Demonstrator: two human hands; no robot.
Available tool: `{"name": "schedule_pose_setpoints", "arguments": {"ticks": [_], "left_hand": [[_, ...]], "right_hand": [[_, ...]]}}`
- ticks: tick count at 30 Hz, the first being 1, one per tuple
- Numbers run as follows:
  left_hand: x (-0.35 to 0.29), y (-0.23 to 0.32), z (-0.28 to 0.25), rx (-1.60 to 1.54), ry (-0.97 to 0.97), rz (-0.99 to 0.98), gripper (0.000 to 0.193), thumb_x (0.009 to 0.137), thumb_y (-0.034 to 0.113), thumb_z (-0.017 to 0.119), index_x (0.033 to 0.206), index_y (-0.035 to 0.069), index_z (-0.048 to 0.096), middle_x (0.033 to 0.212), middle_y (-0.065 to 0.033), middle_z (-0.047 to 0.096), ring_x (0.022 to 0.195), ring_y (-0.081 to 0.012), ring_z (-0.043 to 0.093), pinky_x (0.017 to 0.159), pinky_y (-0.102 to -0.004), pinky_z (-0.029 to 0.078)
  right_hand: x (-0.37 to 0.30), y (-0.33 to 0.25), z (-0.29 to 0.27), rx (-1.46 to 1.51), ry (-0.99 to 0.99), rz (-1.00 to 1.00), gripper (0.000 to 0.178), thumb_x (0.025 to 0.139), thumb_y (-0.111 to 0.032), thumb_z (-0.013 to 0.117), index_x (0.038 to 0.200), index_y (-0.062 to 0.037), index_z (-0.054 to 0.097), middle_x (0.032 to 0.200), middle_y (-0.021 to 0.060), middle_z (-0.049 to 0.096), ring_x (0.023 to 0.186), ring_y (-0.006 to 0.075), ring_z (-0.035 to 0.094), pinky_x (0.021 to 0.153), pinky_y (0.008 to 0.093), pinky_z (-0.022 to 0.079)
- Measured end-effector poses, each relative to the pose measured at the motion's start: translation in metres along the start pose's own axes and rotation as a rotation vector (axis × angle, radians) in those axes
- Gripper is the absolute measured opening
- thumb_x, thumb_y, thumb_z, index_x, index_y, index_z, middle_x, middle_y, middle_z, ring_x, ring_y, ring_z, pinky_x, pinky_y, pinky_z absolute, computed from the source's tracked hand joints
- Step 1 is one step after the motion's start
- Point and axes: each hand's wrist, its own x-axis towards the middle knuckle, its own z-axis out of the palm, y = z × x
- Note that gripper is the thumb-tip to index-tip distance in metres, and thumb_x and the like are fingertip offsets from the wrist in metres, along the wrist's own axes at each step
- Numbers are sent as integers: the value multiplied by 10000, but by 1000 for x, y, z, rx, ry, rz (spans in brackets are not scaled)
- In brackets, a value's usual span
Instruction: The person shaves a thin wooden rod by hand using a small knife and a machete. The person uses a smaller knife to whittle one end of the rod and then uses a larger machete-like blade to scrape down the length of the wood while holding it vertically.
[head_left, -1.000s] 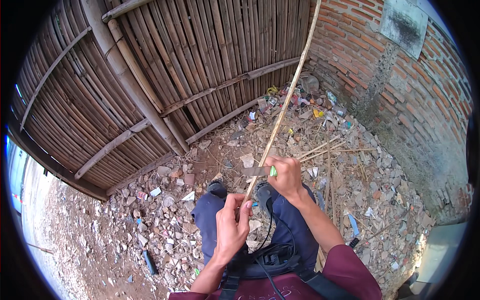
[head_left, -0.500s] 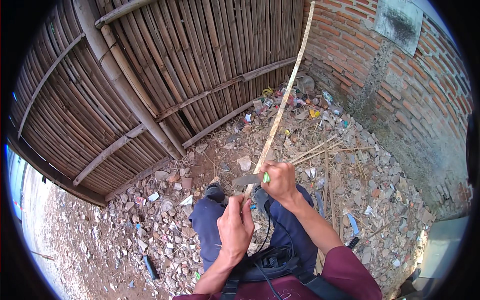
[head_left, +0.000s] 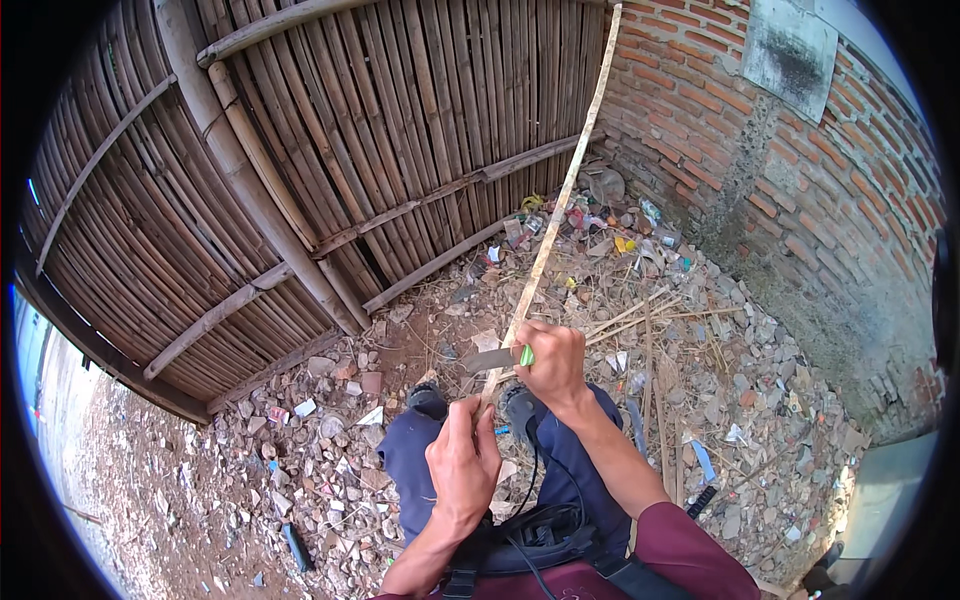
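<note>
A long, pale bamboo strip (head_left: 556, 215) slants up and away from between my knees toward the corner of the walls. My left hand (head_left: 463, 462) pinches its near end between thumb and fingers. Just beyond, my right hand (head_left: 553, 362) is closed round the handle of a knife, and a bit of green handle shows at the fist. The knife's grey blade (head_left: 494, 359) points left and lies across the strip, a short way above my left fingertips. Whether the edge bites into the bamboo cannot be made out.
A fence of upright bamboo slats (head_left: 420, 110) stands ahead and left, meeting a brick wall (head_left: 690, 110) on the right. Stones and litter cover the ground (head_left: 330, 450). Loose bamboo pieces (head_left: 640, 318) lie right of the strip, and a dark object (head_left: 297, 547) lies lower left.
Both hands and the knife stay in nearly the same place on the strip. The blade's flat shows a little more, and the view has shifted slightly.
</note>
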Motion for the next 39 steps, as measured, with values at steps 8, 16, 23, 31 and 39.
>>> {"name": "schedule_pose_setpoints", "arguments": {"ticks": [8, 16, 23, 31, 39], "left_hand": [[-36, -7, -28, 7, -120, -103, 127, 1008, 38, 703, 1105, 15, 624, 831, -178, 718, 630, -331, 714, 542, -426, 531], [-61, -20, -52, 2, -145, -106, 86, 1021, 40, 699, 1046, 4, 624, 698, -68, 621, 538, -98, 505, 504, -297, 390], [-50, -45, -55, -400, -317, -401, 121, 1102, 117, 601, 1053, 8, 617, 714, 37, 561, 594, -36, 457, 522, -225, 329], [-32, -44, -37, -758, -508, -591, 254, 1165, 235, 496, 1084, 21, 608, 713, 55, 453, 596, -37, 356, 531, -245, 295], [-23, -44, -36, -938, -610, -702, 245, 1168, 264, 497, 1090, 53, 595, 740, 74, 410, 600, -21, 314, 522, -227, 243]], "right_hand": [[47, 96, -6, -112, 229, 166, 196, 927, -96, 733, 1072, -24, 843, 572, 128, 682, 477, 250, 655, 467, 411, 479], [93, 221, -25, -252, 419, 225, 286, 1026, -162, 599, 801, -69, 750, 596, 99, 673, 468, 218, 611, 444, 386, 420], [53, 164, -21, 1639, -62, 947, 251, 969, 21, 378, 954, -95, 601, 630, -72, 379, 466, 41, 268, 432, 249, 199], [12, 40, -22, 1679, -306, 712, 523, 936, -114, 492, 1416, 60, 610, 655, -18, 455, 488, 46, 279, 458, 224, 259], [12, 13, -30, 1394, -209, 693, 273, 1031, -139, 648, 1241, 2, 751, 744, -89, 534, 589, -15, 397, 497, 177, 265]]}}
